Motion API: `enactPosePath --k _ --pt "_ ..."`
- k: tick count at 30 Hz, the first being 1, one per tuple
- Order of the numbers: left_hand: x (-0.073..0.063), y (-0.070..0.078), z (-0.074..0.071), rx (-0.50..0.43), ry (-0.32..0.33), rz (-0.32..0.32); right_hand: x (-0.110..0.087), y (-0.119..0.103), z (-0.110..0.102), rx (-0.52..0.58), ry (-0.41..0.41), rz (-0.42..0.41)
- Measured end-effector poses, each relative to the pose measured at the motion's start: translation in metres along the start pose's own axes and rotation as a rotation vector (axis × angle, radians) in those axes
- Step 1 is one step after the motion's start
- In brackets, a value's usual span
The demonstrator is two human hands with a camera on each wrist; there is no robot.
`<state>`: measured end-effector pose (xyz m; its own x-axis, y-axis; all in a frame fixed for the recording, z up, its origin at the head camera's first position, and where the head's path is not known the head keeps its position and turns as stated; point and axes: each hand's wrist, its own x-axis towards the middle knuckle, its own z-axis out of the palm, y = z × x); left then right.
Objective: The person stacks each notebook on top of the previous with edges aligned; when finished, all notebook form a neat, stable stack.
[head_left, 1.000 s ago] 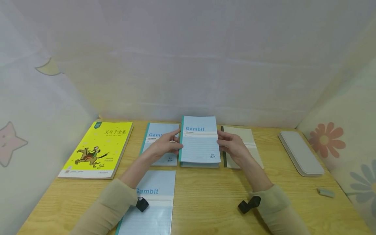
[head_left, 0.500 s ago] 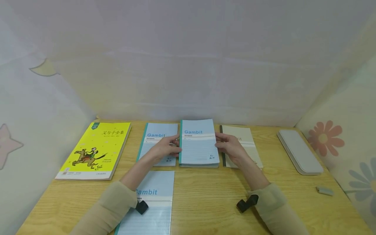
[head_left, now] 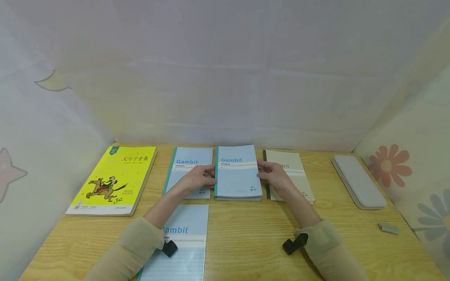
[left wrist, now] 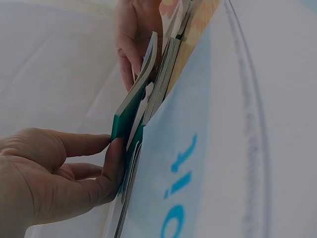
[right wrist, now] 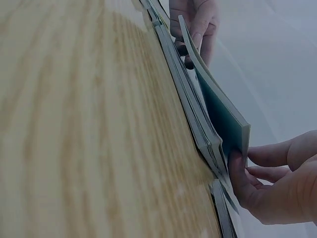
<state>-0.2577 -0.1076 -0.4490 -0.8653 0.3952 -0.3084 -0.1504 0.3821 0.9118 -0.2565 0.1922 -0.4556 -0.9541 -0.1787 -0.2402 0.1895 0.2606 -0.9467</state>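
Wooden tabletop [head_left: 246, 234] lies below the held pale-blue, teal-spined Gambit notebook [head_left: 237, 177].

We've got left forearm [head_left: 165, 207] and right forearm [head_left: 304, 208] extended forward, angled inward. Our left hand [head_left: 197, 178] and right hand [head_left: 277, 176] face each other, roughly level, apart, both in a pinch grip.

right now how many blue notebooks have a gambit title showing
3: the held notebook between the left hand and right hand; the left notebook beside it; the near notebook, partly covered by the left sleeve. More may be hidden beneath the held notebook.
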Motion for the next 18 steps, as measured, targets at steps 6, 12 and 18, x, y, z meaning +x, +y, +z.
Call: enactPosePath --k 6,12,18 --pt "0.0015 -0.0012 0.0017 0.016 0.018 -0.002 0.0004 0.0023 0.0009 -0.07 0.003 -0.035" --pt "-0.0006 0.0006 0.0035 0.055 0.031 -0.001 -0.0006 -0.0006 0.0041 -0.194 0.05 -0.057" --pt "-0.0019 0.0014 0.0048 0.092 0.05 -0.005 -0.0029 -0.0028 0.005 -0.229 0.067 -0.055"
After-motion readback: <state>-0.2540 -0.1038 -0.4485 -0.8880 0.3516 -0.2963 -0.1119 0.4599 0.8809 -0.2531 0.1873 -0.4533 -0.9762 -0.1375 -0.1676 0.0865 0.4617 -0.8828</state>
